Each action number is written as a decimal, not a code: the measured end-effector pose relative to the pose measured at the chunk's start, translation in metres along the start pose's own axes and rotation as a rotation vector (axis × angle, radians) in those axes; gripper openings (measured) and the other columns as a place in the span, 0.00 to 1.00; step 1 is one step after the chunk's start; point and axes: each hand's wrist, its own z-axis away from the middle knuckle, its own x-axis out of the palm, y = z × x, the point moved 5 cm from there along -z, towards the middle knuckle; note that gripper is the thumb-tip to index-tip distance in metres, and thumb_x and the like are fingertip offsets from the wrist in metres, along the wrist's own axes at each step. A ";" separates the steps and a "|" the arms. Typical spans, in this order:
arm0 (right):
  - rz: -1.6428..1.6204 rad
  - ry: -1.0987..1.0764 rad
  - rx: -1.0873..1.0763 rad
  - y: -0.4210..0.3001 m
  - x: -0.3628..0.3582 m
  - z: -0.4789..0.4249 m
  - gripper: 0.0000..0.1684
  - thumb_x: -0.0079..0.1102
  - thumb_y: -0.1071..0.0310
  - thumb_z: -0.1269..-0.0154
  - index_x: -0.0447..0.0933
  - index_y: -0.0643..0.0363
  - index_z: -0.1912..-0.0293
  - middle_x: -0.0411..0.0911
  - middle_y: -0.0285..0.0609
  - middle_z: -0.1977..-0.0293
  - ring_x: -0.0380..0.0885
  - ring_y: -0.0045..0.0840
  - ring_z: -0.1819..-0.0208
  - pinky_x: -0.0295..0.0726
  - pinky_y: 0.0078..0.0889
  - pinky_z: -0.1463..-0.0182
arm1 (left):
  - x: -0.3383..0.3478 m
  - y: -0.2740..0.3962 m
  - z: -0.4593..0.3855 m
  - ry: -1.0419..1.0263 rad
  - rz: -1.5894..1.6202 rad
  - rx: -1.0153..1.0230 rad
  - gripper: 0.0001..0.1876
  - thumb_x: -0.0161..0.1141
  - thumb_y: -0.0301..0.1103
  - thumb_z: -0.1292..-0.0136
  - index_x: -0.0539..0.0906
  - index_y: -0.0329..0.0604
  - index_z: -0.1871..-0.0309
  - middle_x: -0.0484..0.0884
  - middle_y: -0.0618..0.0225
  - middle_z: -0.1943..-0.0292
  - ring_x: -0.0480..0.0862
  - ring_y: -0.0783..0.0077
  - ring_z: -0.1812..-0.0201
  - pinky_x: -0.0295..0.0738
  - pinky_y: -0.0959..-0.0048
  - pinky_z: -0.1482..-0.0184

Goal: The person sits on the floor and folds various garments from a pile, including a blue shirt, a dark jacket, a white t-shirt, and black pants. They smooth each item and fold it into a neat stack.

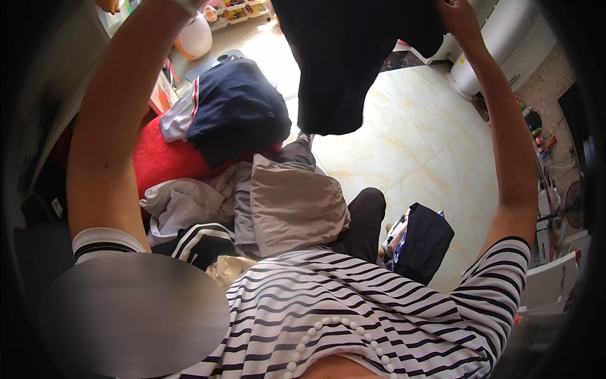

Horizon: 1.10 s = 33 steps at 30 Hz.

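Observation:
A black cloth garment [338, 71] hangs stretched out in front of me at the top of the view, its upper part cut off by the frame. My right hand [457, 21] is raised at its right side, with the fingers closed on the dark fabric. The left arm reaches up past the top edge, so my left hand is out of view. Across my lap lies a folded beige-grey cloth garment [298, 208]. To its left are crumpled light grey clothes [189, 196] and a black piece with white stripes [203, 244].
A navy garment with a white-and-red edge [236, 109] lies on a red cushion-like surface [165, 156] at left. Dark and patterned clothes [423, 241] sit low at right, above the marble-look floor [416, 142]. A white cylindrical appliance [492, 52] stands at upper right. Fingers [109, 4] show at top left, owner unclear.

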 end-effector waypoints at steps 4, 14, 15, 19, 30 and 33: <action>-0.502 -0.157 -0.157 0.005 0.026 0.030 0.11 0.50 0.69 0.37 0.76 0.59 0.56 0.78 0.37 0.69 0.76 0.17 0.70 0.72 0.20 0.65 | -0.013 -0.014 0.060 -0.106 -0.083 -0.108 0.15 0.58 0.40 0.40 0.79 0.39 0.58 0.82 0.57 0.67 0.81 0.60 0.64 0.74 0.67 0.61; -0.530 -1.400 -0.572 -0.057 0.058 0.288 0.20 0.54 0.83 0.57 0.72 0.58 0.60 0.69 0.45 0.73 0.73 0.38 0.69 0.73 0.36 0.69 | 0.001 0.066 0.270 -0.681 0.450 -0.095 0.17 0.69 0.33 0.61 0.80 0.42 0.64 0.77 0.67 0.74 0.77 0.64 0.69 0.71 0.68 0.61; -0.503 -1.547 -0.590 -0.061 0.065 0.303 0.19 0.55 0.82 0.55 0.72 0.58 0.59 0.69 0.45 0.73 0.74 0.38 0.68 0.73 0.36 0.68 | 0.005 0.074 0.288 -0.703 0.485 -0.161 0.19 0.69 0.31 0.63 0.81 0.42 0.63 0.76 0.68 0.75 0.77 0.65 0.69 0.71 0.69 0.60; -0.553 -1.650 -0.682 -0.063 0.094 0.306 0.17 0.54 0.82 0.52 0.72 0.60 0.59 0.70 0.47 0.73 0.74 0.38 0.67 0.74 0.38 0.68 | 0.017 0.088 0.316 -0.793 0.537 -0.228 0.22 0.68 0.31 0.66 0.84 0.46 0.60 0.73 0.70 0.77 0.76 0.66 0.71 0.72 0.65 0.53; -0.540 -1.188 -0.791 -0.089 0.133 0.283 0.11 0.55 0.79 0.45 0.74 0.55 0.61 0.73 0.41 0.65 0.73 0.33 0.57 0.62 0.42 0.38 | -0.001 0.083 0.302 -0.595 0.489 -0.175 0.10 0.65 0.29 0.62 0.80 0.45 0.72 0.68 0.71 0.77 0.75 0.68 0.72 0.74 0.66 0.57; -0.644 -1.315 -0.603 -0.074 0.138 0.286 0.07 0.51 0.74 0.37 0.73 0.58 0.58 0.75 0.45 0.70 0.75 0.34 0.61 0.70 0.38 0.49 | -0.008 0.073 0.299 -0.589 0.403 -0.209 0.12 0.66 0.28 0.64 0.80 0.45 0.71 0.70 0.69 0.77 0.76 0.66 0.71 0.72 0.70 0.67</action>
